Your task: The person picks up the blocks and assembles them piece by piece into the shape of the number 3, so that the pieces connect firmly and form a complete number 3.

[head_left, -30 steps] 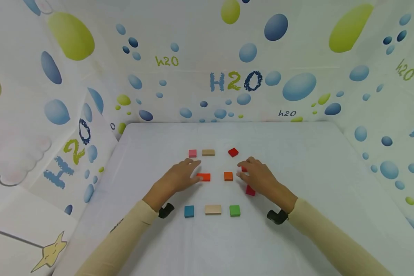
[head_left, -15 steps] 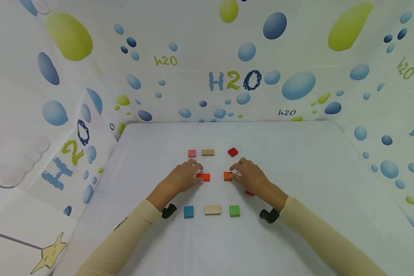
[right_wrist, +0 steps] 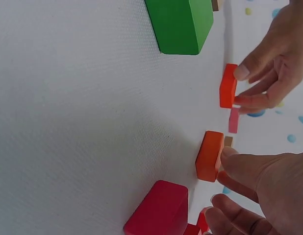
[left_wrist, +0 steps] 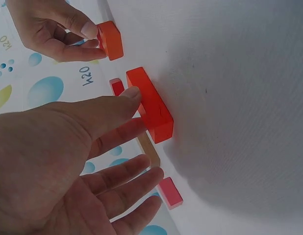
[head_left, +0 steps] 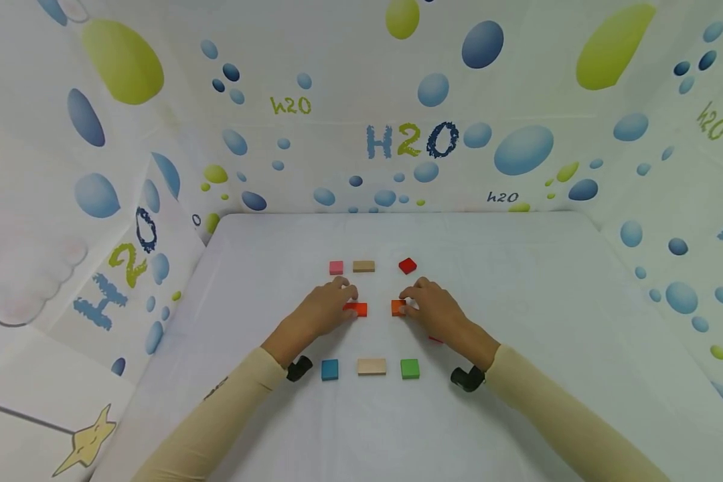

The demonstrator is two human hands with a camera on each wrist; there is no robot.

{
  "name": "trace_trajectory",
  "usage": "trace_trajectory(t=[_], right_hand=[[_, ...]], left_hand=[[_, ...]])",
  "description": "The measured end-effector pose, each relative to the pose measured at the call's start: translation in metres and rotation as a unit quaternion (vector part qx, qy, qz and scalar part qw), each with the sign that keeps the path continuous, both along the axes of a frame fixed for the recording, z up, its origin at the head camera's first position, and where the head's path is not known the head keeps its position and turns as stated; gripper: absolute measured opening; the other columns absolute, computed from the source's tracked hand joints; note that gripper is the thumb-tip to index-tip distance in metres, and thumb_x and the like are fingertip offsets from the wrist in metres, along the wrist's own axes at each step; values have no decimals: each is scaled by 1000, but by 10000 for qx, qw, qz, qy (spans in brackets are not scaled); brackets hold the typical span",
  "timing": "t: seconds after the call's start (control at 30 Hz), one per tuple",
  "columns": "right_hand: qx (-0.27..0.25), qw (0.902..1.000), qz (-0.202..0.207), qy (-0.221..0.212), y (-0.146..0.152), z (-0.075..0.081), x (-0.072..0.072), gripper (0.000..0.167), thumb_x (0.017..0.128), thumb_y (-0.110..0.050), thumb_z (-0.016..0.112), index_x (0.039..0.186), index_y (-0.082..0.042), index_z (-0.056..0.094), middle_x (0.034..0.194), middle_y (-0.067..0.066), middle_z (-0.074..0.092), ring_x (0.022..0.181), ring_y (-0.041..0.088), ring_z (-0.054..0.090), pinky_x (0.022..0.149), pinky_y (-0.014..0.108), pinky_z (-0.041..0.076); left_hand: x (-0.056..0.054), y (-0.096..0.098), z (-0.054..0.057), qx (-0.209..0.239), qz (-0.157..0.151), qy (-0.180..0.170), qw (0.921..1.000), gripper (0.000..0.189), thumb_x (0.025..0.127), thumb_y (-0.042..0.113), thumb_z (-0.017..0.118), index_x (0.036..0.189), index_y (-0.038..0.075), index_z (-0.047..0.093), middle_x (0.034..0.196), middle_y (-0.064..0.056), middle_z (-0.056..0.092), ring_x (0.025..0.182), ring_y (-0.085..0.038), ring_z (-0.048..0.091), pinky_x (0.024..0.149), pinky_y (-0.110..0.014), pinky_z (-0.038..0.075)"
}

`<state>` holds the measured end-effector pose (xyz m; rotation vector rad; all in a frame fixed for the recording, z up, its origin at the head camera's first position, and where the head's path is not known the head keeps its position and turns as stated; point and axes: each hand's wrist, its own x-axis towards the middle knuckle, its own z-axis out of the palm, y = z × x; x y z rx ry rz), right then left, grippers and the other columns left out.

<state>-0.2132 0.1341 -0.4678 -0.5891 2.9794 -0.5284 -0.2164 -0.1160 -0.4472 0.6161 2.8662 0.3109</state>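
Observation:
My left hand [head_left: 324, 308] pinches a long red-orange block [left_wrist: 150, 105] between thumb and index finger, the other fingers spread beyond it. To its right, my right hand [head_left: 436, 309] has thumb and index finger at the two sides of a shorter orange block [right_wrist: 209, 156]. Both blocks are at the white tabletop. Under the right hand, a crimson block [right_wrist: 159, 208] is mostly hidden in the head view. Farther back lie a pink block [head_left: 336, 268], a tan wooden block [head_left: 364, 266] and a red block [head_left: 407, 266] turned cornerwise.
Nearer the body, a blue block [head_left: 330, 369], a pale wooden block [head_left: 371, 366] and a green block [head_left: 410, 368] form a row. White curtains [head_left: 337, 40] with blue and green spots enclose the table [head_left: 518, 268] at the back and sides.
My right hand has moved left from beside the crimson block onto the orange block. My left hand has shifted slightly right, its thumb and finger closing on the red-orange block.

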Motion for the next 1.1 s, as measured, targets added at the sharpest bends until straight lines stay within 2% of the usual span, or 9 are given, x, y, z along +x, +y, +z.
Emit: trace_trajectory(t=[0.33,0.5,0.73,1.1], right_hand=[[13,9999,-71,-88,-2,4,2,29,98,-23,78,125,-12,76,109,8,64,97,22,61,83,36,59],[48,9998,-123,-139,-4,4,3,31,98,-23,78,127,-13,75,109,8,64,97,22,61,83,36,59],[-3,10000,19,-74,-6,2,2,32,98,-25,78,127,-13,75,110,8,64,96,22,62,85,37,59],[-100,9999,65,47,-15,-5,-1,30,97,-26,80,125,-15,76,104,5,63,92,18,60,81,28,58]], left_hand=[[-2,2,-2,-54,-44,72,9999,31,99,28,77,125,13,71,146,-16,57,119,-34,65,104,-48,57],[0,6,0,-108,-7,58,9999,32,99,28,77,126,12,72,146,-16,58,122,-34,65,105,-47,56],[0,10,1,-117,-37,44,9999,33,100,27,76,129,12,71,146,-16,58,126,-34,63,106,-48,55],[-3,13,-2,-67,-193,156,9997,29,99,27,76,124,13,72,143,-15,59,119,-33,65,105,-46,56]])
